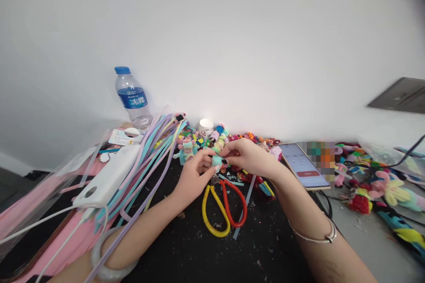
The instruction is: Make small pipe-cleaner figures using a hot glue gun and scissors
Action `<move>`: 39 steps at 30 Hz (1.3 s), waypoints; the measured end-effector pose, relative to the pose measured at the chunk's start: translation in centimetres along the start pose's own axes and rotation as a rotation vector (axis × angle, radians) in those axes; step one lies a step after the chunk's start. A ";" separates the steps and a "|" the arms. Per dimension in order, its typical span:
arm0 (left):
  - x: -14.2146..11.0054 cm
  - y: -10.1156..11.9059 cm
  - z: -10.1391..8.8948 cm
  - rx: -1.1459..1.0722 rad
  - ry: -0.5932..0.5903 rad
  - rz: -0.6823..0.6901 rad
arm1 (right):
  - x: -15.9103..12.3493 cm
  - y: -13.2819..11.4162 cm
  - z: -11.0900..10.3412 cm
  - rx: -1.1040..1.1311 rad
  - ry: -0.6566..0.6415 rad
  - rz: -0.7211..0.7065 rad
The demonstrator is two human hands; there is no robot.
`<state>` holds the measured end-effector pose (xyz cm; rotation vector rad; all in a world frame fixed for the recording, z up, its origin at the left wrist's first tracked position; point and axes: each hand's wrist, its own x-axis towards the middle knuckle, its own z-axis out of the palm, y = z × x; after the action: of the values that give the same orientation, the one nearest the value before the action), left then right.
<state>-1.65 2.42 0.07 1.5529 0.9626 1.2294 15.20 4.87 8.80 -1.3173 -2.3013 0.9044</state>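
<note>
The left hand and the right hand both grasp a small, pale turquoise, fuzzy piece by the fingertips, just above the bench's black surface. Such a pinch from both sides probably suits something so small and soft, steadying it and leaving much of it in view. The fingers bend inward to meet at it, the right hand arching over from its side. The forearms slant in from the lower corners, a pale, thick bangle on the left and a thin silver bracelet on the right.

Just below the hands lie scissors with one yellow and one red loop handle, loops toward the person, presumably for easy reach. A turquoise and pink fuzzy figure sits beyond the left hand, perhaps within sight as a reference. Farther left, long pastel fuzzy stems lie in a loose bundle, a purple one crossing the left forearm. On the right, a smartphone with a lit screen lies face up, its display readable from above
</note>
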 end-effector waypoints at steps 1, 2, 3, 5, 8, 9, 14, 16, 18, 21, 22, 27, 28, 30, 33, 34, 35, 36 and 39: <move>0.0 0.0 0.0 -0.010 -0.004 -0.004 | 0.0 0.0 0.0 0.013 -0.006 0.003; 0.0 0.0 0.0 -0.020 -0.010 -0.006 | 0.0 0.0 0.0 0.026 -0.011 0.005; 0.0 0.0 0.0 -0.029 -0.014 -0.005 | 0.0 0.0 0.0 0.036 -0.017 0.006; 0.0 0.0 0.0 -0.034 -0.019 0.001 | 0.0 0.1 0.0 0.052 -0.026 0.006; 0.0 0.0 0.0 -0.030 -0.020 -0.004 | 0.1 0.2 0.1 0.060 -0.026 0.013; 0.0 0.1 0.0 -0.033 -0.020 -0.010 | 0.1 0.3 0.1 0.059 -0.024 0.014; 0.2 0.1 0.0 -0.105 -0.027 -0.060 | 0.1 0.2 -0.2 0.028 -0.033 -0.007; 0.3 0.1 -0.1 -0.139 -0.027 -0.084 | 0.0 0.2 -0.5 -0.009 -0.032 -0.005; 0.4 0.1 -0.1 -0.167 -0.029 -0.101 | -0.1 0.2 -0.8 -0.030 -0.017 0.008; 0.5 0.1 -0.1 -0.188 -0.039 -0.109 | -0.1 0.5 -0.9 -0.028 -0.003 0.012; 0.5 0.1 -0.1 -0.188 -0.041 -0.107 | -0.1 0.6 -0.8 -0.029 -0.013 0.000; 0.4 0.3 -0.1 -0.192 -0.056 -0.110 | 0.0 0.6 -0.6 -0.029 -0.045 -0.038; 0.4 0.4 -0.1 -0.199 -0.055 -0.120 | 0.0 0.6 -0.5 -0.021 -0.046 -0.031; 0.3 0.6 -0.1 -0.223 -0.050 -0.153 | 0.0 0.5 -0.5 -0.002 -0.059 -0.017; 0.2 0.7 0.0 -0.296 -0.064 -0.207 | 0.0 0.7 -0.6 0.031 -0.079 -0.002; 0.2 0.7 0.0 -0.327 -0.074 -0.224 | 0.0 0.8 -0.6 0.048 -0.089 0.001; 0.2 0.6 0.1 -0.357 -0.085 -0.241 | 0.1 1.0 -0.6 0.070 -0.101 0.004; 0.2 0.6 0.1 -0.385 -0.095 -0.257 | 0.1 1.2 -0.6 0.098 -0.113 0.009; 0.2 0.4 0.1 -0.448 -0.113 -0.290 | 0.2 1.7 -0.5 0.172 -0.136 0.042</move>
<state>-1.51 2.43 0.52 1.0770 0.7447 1.0502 16.46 5.78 8.04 -1.2707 -2.2424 1.2111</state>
